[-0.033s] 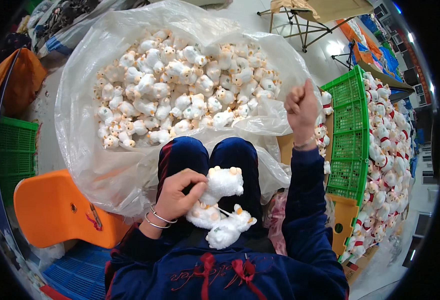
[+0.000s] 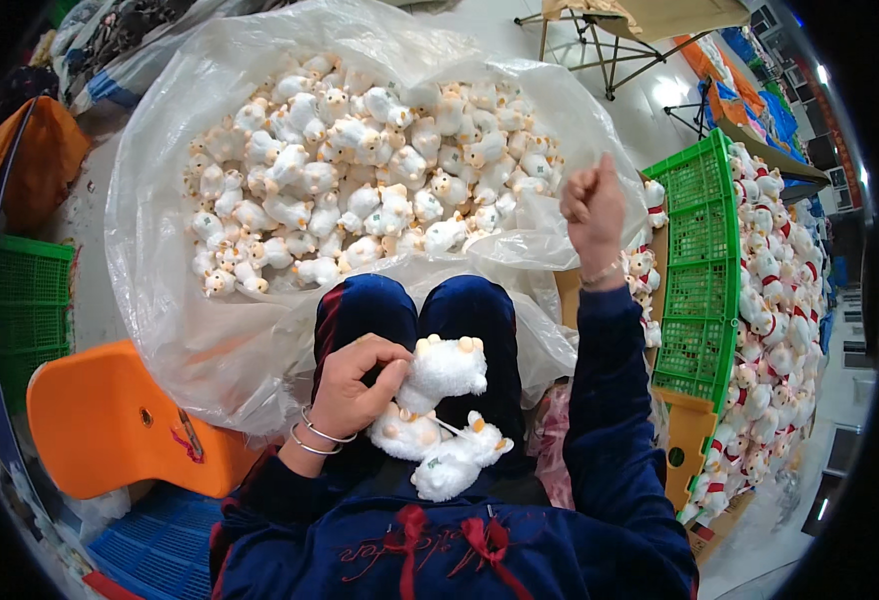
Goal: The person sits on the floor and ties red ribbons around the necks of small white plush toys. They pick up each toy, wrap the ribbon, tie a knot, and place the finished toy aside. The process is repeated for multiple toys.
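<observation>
My left hand [image 2: 360,380] is closed, thumb and fingers pinching the side of a white plush toy [image 2: 445,372] with cream feet, held over my lap. Just below it lies a second white plush toy [image 2: 405,430], and against that rests another white plush toy [image 2: 463,457] with orange-tipped ears. A thin white strip or thread shows between these two. Up to the right, away from the toys, my right hand [image 2: 594,215] is raised with its fingers curled in. Whatever it pinches, if anything, is too small to make out.
Beyond my knees a clear plastic sheet [image 2: 160,180] holds a heap of white plush toys [image 2: 360,170]. At right, a green crate [image 2: 695,260] stands beside a pile of plush toys with red scarves [image 2: 775,290]. An orange chair [image 2: 130,420] is close on my left.
My right hand has shifted slightly up and to the left, still closed. My left hand and the toys in my lap stay nearly in place.
</observation>
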Available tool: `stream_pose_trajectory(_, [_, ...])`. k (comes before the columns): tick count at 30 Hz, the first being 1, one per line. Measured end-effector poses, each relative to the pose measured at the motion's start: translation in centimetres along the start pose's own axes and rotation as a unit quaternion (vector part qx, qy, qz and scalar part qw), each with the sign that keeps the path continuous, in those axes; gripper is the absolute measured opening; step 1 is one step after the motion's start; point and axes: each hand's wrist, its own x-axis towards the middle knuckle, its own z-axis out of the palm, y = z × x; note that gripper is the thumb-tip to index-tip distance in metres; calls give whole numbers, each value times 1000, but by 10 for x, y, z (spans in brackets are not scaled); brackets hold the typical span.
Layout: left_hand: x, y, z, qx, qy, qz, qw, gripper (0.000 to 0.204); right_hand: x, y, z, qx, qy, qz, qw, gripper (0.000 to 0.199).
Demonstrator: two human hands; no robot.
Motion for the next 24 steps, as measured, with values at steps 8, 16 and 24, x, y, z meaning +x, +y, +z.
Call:
stream_pose_trajectory(8, [34,-14,-5,28,-8,59,998,7,124,226,-134,-675,-162,-122,709,27])
stream_pose_trajectory(16, [46,-16,-16,31,-26,39,998,7,93,312,-88,-799,-260,51,540,81])
stream_pose_trajectory(24, [51,-19,-16,19,-23,47,998,4,104,287,-77,-802,-249,101,533,58])
